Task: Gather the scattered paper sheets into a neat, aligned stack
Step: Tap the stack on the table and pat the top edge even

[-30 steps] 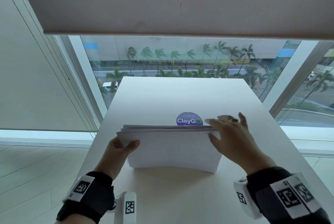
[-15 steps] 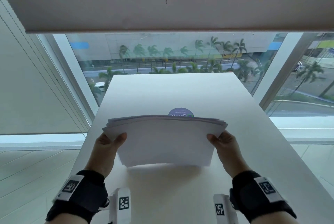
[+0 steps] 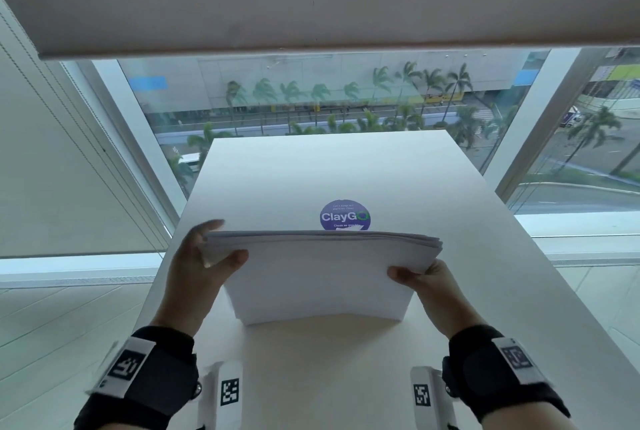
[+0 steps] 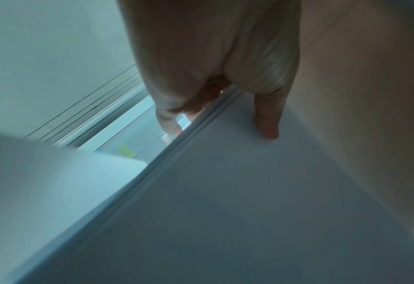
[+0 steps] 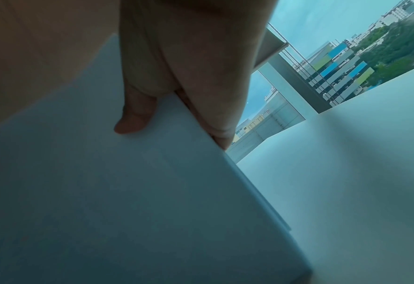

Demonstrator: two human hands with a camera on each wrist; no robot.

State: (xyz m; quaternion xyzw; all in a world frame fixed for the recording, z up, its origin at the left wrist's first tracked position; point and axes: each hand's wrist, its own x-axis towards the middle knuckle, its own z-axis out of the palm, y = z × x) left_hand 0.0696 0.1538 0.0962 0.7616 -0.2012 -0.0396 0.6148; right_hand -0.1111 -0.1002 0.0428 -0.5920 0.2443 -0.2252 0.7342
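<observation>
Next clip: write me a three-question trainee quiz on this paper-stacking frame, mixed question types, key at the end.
1. True or false: the paper stack lies flat on the white table.
2. Which hand grips the stack with its thumb on the near face? A) only the left hand B) only the right hand C) both
3. Fill in: the stack's upper edge partly hides the round purple ______.

Key: 1. False; it stands on its lower edge, held upright. 2. C. 3. ClayGo sticker.
</observation>
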